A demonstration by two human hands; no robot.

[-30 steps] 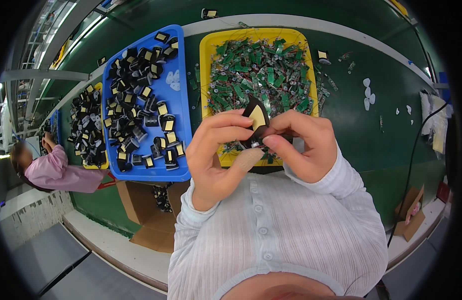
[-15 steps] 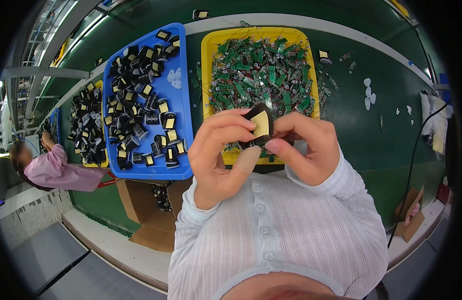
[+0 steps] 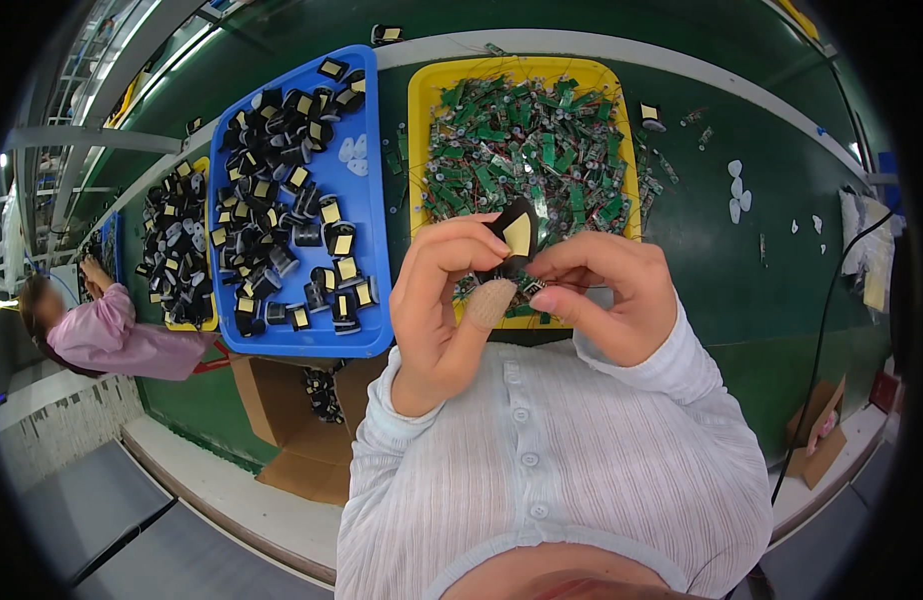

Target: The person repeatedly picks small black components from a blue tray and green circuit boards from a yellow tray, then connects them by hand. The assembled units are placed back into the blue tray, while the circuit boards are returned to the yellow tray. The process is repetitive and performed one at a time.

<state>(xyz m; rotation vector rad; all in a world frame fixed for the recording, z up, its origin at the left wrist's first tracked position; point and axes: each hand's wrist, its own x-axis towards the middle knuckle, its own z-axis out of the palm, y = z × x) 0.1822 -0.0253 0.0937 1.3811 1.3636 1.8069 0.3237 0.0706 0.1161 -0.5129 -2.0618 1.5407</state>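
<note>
My left hand [image 3: 437, 315] grips a black plastic housing [image 3: 502, 222] with a pale yellow pad on one face, held between the fingers and a thumb with a tan wrap on it. Close against the housing's lower edge, my right hand [image 3: 622, 300] has thumb and forefinger pinched on a small circuit board [image 3: 531, 286], mostly covered by the fingertips. Whether the board sits inside the housing or only touches it, I cannot tell. Both hands are over the near edge of a yellow tray [image 3: 419, 150] heaped with green circuit boards and thin wires.
A blue tray [image 3: 374, 200] of similar black housings lies left, with white pieces [image 3: 354, 150] in it. Farther left are another yellow tray [image 3: 210, 310] and a person in pink [image 3: 132, 335]. White oval pieces [image 3: 736, 190] and a dark cable [image 3: 827, 330] are right; an open carton [image 3: 307, 465] is below.
The housing has turned and tilted in my left hand, and its yellow pad looks narrower. My right fingers have shifted slightly, showing more of the small board.
</note>
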